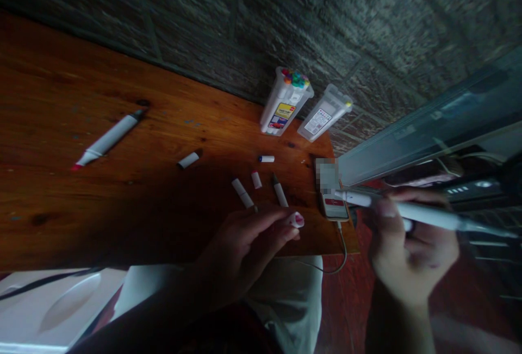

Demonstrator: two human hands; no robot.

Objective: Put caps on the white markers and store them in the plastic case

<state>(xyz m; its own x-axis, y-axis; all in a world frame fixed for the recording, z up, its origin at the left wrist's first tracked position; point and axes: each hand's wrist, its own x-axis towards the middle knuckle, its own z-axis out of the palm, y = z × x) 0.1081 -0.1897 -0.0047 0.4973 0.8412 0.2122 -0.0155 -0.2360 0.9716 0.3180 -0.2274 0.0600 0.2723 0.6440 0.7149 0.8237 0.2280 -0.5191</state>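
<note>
My left hand (248,237) is closed near the table's front edge. Its thumb and fingers pinch a small white marker cap (296,220) with a pinkish-red opening facing right. Over the right end of the table, my right hand (410,240) grips a white marker (428,216) lying roughly level across the fingers. One end of that marker reaches in front of the phone; the other stretches out to the right, slightly blurred. Just beyond my left hand lie a white cap with a pink rim (256,179), a white marker piece (243,193) and a dark-tipped marker piece (280,193).
Farther left lies a large white marker (109,136) with a pink tip. Two more caps, one black-rimmed (188,160) and one blue-rimmed (266,159), rest mid-table. Two clear marker cases (281,106) (320,120) stand by the brick wall. A phone (336,208) with a cable (345,248) lies at the right edge.
</note>
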